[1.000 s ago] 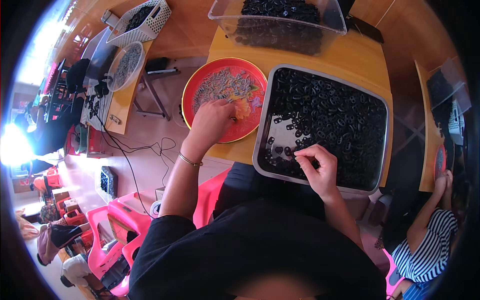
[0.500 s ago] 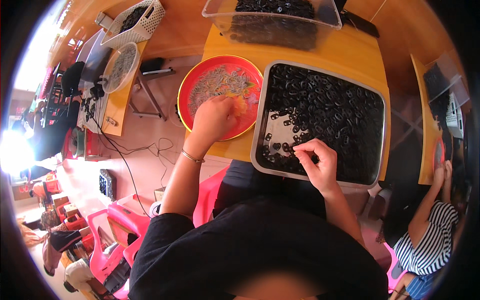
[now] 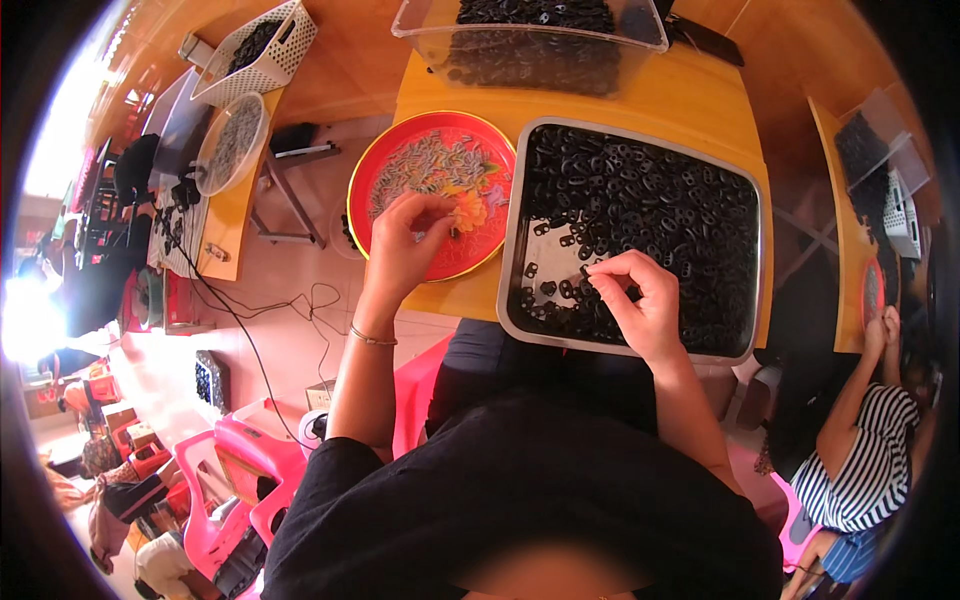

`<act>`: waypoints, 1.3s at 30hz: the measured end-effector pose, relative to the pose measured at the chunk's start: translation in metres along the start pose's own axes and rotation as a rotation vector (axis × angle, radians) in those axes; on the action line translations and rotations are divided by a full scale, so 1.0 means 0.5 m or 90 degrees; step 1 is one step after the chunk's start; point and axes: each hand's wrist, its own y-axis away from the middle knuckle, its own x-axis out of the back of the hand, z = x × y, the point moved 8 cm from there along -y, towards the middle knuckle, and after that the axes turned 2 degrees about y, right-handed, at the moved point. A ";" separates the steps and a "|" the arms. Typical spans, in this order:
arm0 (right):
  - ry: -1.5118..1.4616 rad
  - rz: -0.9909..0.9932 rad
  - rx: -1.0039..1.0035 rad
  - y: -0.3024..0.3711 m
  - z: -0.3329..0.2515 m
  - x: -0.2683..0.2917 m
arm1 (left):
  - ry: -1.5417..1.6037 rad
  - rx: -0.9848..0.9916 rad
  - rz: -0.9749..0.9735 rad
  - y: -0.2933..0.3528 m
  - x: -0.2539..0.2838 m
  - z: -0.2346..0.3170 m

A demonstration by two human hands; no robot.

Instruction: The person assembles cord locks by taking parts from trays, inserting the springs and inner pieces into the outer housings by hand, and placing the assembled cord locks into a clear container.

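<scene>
Head view, my only feed. Landmark: the metal tray (image 3: 550, 258). Red dish (image 3: 475, 250) sits just left of it, grey pins (image 3: 425, 165) scattered inside, long axes every which way. That's the relation I mark: pins lie under and beyond the left hand (image 3: 405, 245), the nearer one, well apart from the right.

Left grip: narrow, thumb and fingertips close together over the dish; can't tell whether a pin is between them. Right hand (image 3: 648, 300), over the tray's near left part: grip narrow, pinching what I read as a small black piece (image 3: 584, 270), axis too small to call. More black pieces (image 3: 660, 200) heap the tray, thinning toward its left side.

Yellow wooden worktop (image 3: 660, 112) beneath; clear bin (image 3: 425, 48) beyond the tray. Pink chair (image 3: 255, 440) left of the tray, nearer me; striped-top co-worker (image 3: 860, 460) off right.
</scene>
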 end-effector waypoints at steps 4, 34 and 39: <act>0.036 -0.028 -0.008 0.001 0.003 -0.010 | 0.158 0.084 -0.016 0.011 -0.011 -0.018; 0.320 -0.185 -0.014 -0.082 0.040 -0.068 | 0.562 0.170 -0.143 0.039 -0.166 0.062; -0.075 -0.068 -0.099 -0.067 0.011 -0.029 | 0.608 0.151 -0.116 0.037 -0.187 0.075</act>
